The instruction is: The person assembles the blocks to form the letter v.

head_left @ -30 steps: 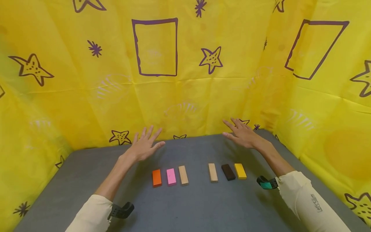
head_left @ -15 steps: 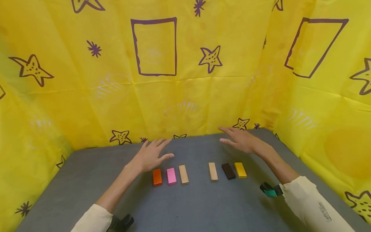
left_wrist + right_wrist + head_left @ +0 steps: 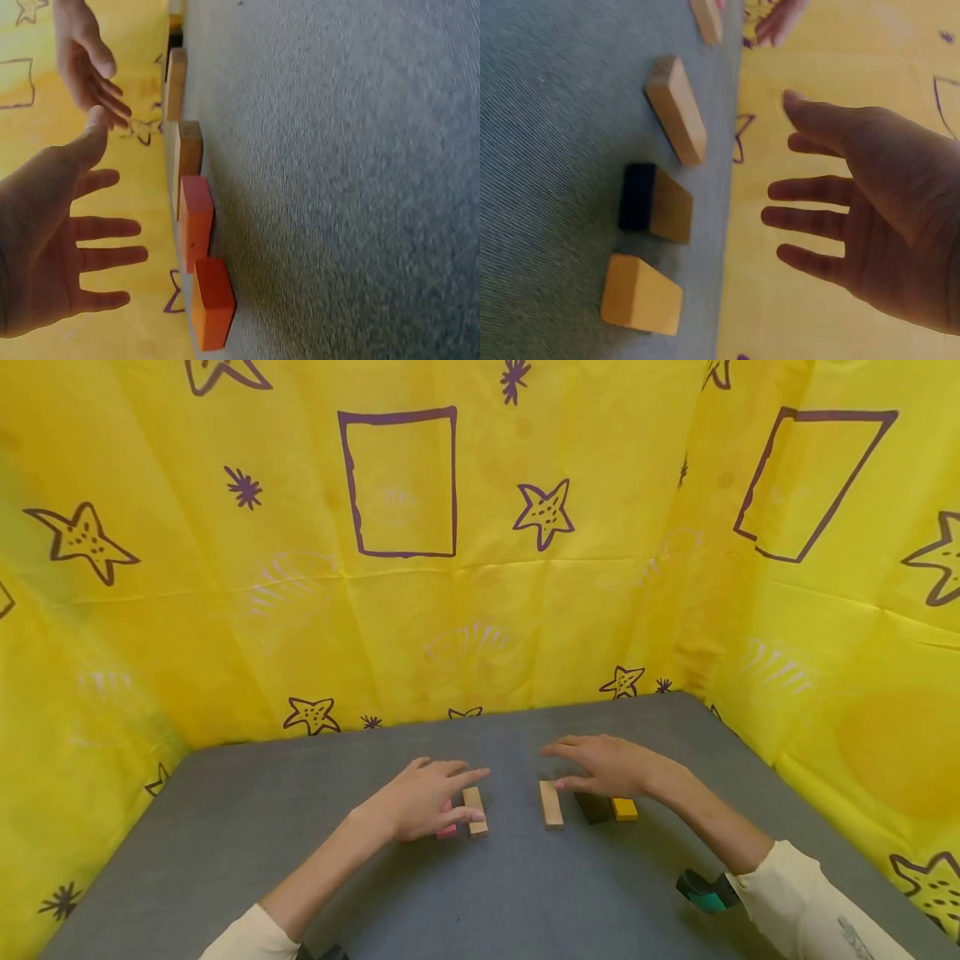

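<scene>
My left hand point(image 3: 420, 800) hovers with spread fingers above the left row of blocks. Beneath it, in the head view, lie a pink block point(image 3: 447, 830) and a plain wooden block point(image 3: 477, 828), both partly covered. An orange block point(image 3: 214, 304) shows in the left wrist view but is mostly hidden from the head. Over the right row hangs my right hand point(image 3: 611, 766), fingers apart and holding nothing. Near its thumb is a second plain wooden block point(image 3: 551, 807); a dark brown block point(image 3: 597, 811) and a yellow block point(image 3: 625, 810) lie partly under it.
A grey cloth-like surface point(image 3: 487, 893) bears the blocks, with a gap between the two rows. Yellow printed fabric point(image 3: 480, 593) with stars and frames hangs behind and at both sides. Dark straps with a camera point(image 3: 705, 893) sit at the wrists.
Both hands have come down and inward from the back of the surface to over the blocks. The blocks stay where they were.
</scene>
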`<state>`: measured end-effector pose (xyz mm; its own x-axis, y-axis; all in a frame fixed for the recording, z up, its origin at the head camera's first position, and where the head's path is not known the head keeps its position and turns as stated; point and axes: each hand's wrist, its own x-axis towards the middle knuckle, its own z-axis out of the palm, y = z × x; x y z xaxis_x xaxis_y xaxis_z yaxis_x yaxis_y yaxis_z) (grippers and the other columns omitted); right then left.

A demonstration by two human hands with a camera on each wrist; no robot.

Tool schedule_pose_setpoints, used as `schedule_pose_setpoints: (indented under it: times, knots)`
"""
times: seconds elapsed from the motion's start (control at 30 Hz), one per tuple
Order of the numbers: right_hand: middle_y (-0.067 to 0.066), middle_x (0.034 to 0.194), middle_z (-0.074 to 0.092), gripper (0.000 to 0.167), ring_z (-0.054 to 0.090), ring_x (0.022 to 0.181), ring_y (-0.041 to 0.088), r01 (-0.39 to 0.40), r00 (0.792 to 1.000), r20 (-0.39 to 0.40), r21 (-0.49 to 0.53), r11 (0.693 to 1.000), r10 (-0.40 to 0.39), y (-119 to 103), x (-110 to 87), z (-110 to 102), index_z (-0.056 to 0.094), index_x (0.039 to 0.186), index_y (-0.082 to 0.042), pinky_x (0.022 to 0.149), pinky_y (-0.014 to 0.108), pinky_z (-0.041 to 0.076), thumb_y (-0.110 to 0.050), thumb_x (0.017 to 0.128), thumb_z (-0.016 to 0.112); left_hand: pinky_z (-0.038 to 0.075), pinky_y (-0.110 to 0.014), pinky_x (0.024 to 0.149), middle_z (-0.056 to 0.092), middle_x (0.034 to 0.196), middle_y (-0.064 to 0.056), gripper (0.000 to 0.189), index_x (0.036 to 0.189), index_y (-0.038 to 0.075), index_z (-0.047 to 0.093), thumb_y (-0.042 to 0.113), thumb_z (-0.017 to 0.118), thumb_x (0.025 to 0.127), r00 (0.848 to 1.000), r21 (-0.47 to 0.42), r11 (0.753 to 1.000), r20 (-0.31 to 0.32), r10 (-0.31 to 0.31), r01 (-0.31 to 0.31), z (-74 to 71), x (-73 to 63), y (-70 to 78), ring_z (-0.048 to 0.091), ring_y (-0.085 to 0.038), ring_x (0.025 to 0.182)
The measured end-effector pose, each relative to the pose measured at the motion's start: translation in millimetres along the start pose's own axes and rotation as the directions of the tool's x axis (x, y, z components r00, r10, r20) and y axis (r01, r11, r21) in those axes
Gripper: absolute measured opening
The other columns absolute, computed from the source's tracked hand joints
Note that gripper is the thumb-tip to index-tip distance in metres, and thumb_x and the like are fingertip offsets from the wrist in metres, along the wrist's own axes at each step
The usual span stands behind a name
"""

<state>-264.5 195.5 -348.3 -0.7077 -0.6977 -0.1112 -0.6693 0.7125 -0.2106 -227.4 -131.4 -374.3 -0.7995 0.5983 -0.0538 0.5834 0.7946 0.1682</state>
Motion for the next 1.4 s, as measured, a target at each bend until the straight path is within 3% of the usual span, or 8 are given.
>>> schedule_pose_setpoints:
  times: [0.13,0.23,0.43,0.73,1.0,1.4]
  knots:
    - [0.012,0.154,0.056,0.062,0.064,0.13,0.035,0.068,0.996,0.062,-0.068,0.995,-0.064,-5,2.3,9,0.054,0.152,-0.017,0.108,0.055,0.053,-0.036,0.097,0.075,0.033,-0.062,0.124,0.052,0.16,-0.01,0.073,0.16,0.031,0.043,0.066,0.057,0.098,0.997,0.007,1.0,0.071,0.01,-0.011,4.7,4.5,5.5,0.051,-0.029,0.148]
    - [0.011,0.153,0.056,0.062,0.062,0.132,0.034,0.11,0.99,0.096,-0.102,0.989,-0.1,-8,4.3,16,0.056,0.149,-0.02,0.108,0.054,0.053,-0.034,0.093,0.08,0.036,-0.06,0.123,0.052,0.16,-0.009,0.075,0.16,0.031,0.043,0.066,0.06,0.096,0.996,0.036,0.999,0.086,0.011,-0.014,8.4,5.7,5.6,0.053,-0.028,0.146]
    - [0.013,0.157,0.052,0.067,0.055,0.14,0.037,0.117,0.987,0.125,-0.091,0.989,-0.105,-10,5.9,23,0.056,0.149,-0.021,0.113,0.059,0.047,-0.031,0.09,0.084,0.047,-0.053,0.115,0.061,0.149,-0.005,0.068,0.153,0.025,0.054,0.06,0.067,0.095,0.996,0.109,0.992,0.067,0.052,-0.06,17.4,7.7,4.1,0.062,-0.024,0.133]
    - [0.012,0.152,0.055,0.056,0.059,0.134,0.032,0.144,0.984,0.113,-0.083,0.986,-0.135,-8,10.9,31,0.061,0.143,-0.021,0.109,0.054,0.052,-0.035,0.092,0.081,0.052,-0.049,0.107,0.068,0.133,-0.004,0.055,0.138,0.018,0.068,0.051,0.073,0.095,0.994,0.092,0.99,0.021,0.104,-0.106,26.0,11.8,1.6,0.066,-0.022,0.119]
    - [0.006,0.151,0.055,0.053,0.06,0.131,0.027,0.111,0.986,0.132,-0.075,0.991,-0.101,-7,12.4,35,0.063,0.14,-0.021,0.109,0.049,0.053,-0.032,0.092,0.082,0.052,-0.048,0.107,0.068,0.129,-0.005,0.053,0.134,0.015,0.07,0.049,0.076,0.093,0.993,0.088,0.989,-0.006,0.121,-0.12,28.0,13.3,3.0,0.065,-0.023,0.116]
    - [0.005,0.142,0.06,0.048,0.063,0.122,0.023,0.129,0.987,0.104,-0.088,0.988,-0.119,-9,13.2,34,0.067,0.134,-0.019,0.105,0.046,0.055,-0.034,0.091,0.082,0.055,-0.046,0.101,0.07,0.126,-0.003,0.053,0.132,0.017,0.071,0.053,0.075,0.093,0.992,0.092,0.988,-0.017,0.125,-0.123,25.9,14.2,1.8,0.066,-0.021,0.111]
